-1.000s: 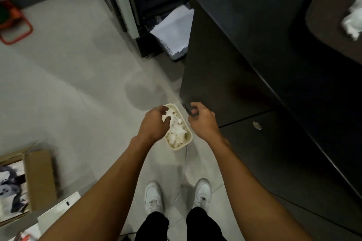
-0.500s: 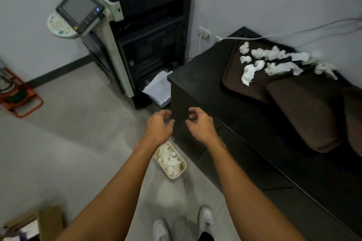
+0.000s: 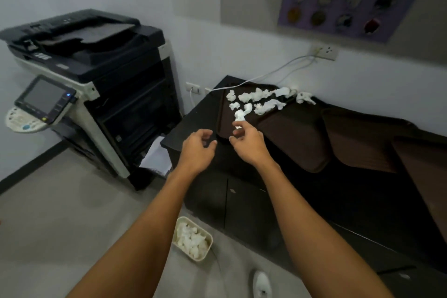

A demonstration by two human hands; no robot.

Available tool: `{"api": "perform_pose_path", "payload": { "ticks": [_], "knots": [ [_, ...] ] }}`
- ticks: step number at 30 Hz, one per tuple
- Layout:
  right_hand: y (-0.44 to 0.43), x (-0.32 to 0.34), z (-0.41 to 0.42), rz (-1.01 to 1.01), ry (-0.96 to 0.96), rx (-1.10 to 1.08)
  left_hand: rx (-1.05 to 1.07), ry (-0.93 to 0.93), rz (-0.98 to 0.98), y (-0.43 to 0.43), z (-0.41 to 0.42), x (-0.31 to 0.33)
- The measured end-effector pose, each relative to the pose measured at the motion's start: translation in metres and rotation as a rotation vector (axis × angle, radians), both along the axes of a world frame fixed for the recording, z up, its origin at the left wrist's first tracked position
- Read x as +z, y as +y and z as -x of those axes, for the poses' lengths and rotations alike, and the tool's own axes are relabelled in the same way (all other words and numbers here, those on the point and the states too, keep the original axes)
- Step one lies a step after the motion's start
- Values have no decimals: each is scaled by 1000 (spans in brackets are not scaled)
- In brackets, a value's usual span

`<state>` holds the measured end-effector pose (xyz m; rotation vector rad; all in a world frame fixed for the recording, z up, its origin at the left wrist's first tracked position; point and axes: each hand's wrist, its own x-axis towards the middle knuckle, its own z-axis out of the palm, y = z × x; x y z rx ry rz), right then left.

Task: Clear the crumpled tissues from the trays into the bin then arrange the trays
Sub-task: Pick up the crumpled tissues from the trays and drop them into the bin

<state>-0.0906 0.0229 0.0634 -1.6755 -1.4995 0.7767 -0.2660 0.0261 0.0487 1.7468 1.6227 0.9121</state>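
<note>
Several crumpled white tissues lie on the far brown tray on top of a black cabinet. More brown trays lie to its right along the cabinet. A small cream bin stands on the floor against the cabinet, filled with tissues. My left hand hovers over the cabinet's near corner with loosely curled fingers and holds nothing. My right hand reaches over the near edge of the far tray, fingers relaxed, just short of the nearest tissue.
A large black-and-white photocopier stands left of the cabinet, with loose paper at its base. A white cable runs from a wall socket to the cabinet top. My shoe is on the grey floor by the bin.
My view rose from the bin on the floor to the cabinet top. Both hands lifted away from the bin and moved up and forward toward the tissue-covered tray.
</note>
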Motion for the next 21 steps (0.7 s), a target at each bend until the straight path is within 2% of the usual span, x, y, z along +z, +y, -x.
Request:
{"api": "perform_pose_path", "payload": {
  "ticks": [10,21],
  "knots": [
    [20,29,-82,-36,-22,-104,-98,-30,-19,49,-72,34],
    [114,-3,-129,22,-16,-88,-47,-13,64,143,-109,-4]
  ]
}}
